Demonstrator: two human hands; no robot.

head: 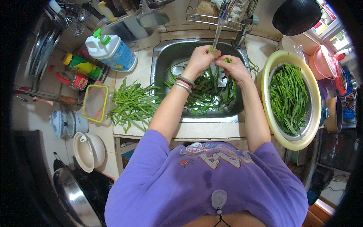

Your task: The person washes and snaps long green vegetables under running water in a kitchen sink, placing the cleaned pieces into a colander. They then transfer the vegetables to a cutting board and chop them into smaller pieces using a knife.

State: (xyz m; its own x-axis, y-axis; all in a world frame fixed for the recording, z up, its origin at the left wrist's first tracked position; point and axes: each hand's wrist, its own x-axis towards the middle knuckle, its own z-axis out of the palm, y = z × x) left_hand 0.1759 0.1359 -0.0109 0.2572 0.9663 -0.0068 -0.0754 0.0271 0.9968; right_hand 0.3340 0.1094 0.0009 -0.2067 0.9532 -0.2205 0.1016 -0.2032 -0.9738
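Water runs from the faucet (225, 12) over my two hands, which meet above the steel sink (198, 118). My left hand (202, 58) grips the end of some green stems just under the stream. Close beside it, my right hand (234, 68) holds a bunch of leafy greens (229, 90) that hangs down into the sink. More leafy greens (201, 99) lie wet in the basin. A loose pile of greens (134, 103) rests on the counter left of the sink. At the right, a yellow plastic basin (266, 107) holds an inner strainer full of cut greens (289, 96).
Left of the sink stand a white and blue jug (113, 54), a clear container with a lime rim (95, 103) and cream bowls (89, 150). A wire rack (198, 18) hangs behind the sink. A dark pan (296, 17) and a pink container (322, 62) are at the right.
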